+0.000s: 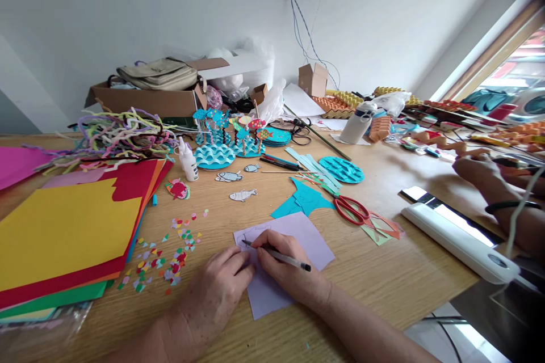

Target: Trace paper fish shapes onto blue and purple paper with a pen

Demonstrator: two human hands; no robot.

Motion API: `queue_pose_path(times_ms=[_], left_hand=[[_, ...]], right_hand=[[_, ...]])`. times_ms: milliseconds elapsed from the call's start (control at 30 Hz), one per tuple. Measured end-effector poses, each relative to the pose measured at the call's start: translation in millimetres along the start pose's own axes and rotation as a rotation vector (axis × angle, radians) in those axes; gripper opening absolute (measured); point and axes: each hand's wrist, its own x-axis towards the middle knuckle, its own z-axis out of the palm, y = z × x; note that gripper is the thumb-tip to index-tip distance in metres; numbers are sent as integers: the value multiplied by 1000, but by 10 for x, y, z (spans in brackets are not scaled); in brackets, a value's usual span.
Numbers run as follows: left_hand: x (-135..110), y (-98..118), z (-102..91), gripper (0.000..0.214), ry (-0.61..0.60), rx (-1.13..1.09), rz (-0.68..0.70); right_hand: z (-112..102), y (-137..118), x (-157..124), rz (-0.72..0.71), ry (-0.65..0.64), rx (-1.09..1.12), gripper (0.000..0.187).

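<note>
My right hand [283, 261] is closed around a pen [287, 259], its tip touching a sheet of light purple paper [309, 238]. Thin drawn outlines show near the top left corner of that sheet. At the paper's left edge my left hand [225, 278] rests with curled fingers, holding the sheet against the table. Beyond it lie paper fish cutouts, one of them a grey fish [243, 195]. Blue paper scraps [298, 201] and red-handled scissors [351, 210] are just past the sheet's far edge.
Coloured paper sheets [63, 232] and scattered confetti [174, 255] lie left. A glue bottle [188, 161], blue wavy discs [215, 156] and pipe cleaners [123, 133] stand farther back. At right are a white machine [457, 241] and another person's hand [479, 173].
</note>
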Motion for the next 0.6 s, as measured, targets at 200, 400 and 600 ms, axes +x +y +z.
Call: queue_pose_path(times_ms=[200, 400, 600], left_hand=[[-2, 1, 10, 40, 6, 5, -9], [-6, -1, 3, 41, -19, 2, -13], [-3, 2, 4, 41, 6, 18, -7]], right_hand=[[-5, 12, 9, 5, 11, -3, 16], [-7, 19, 19, 16, -3, 1, 16], [-5, 7, 12, -1, -3, -3, 17]])
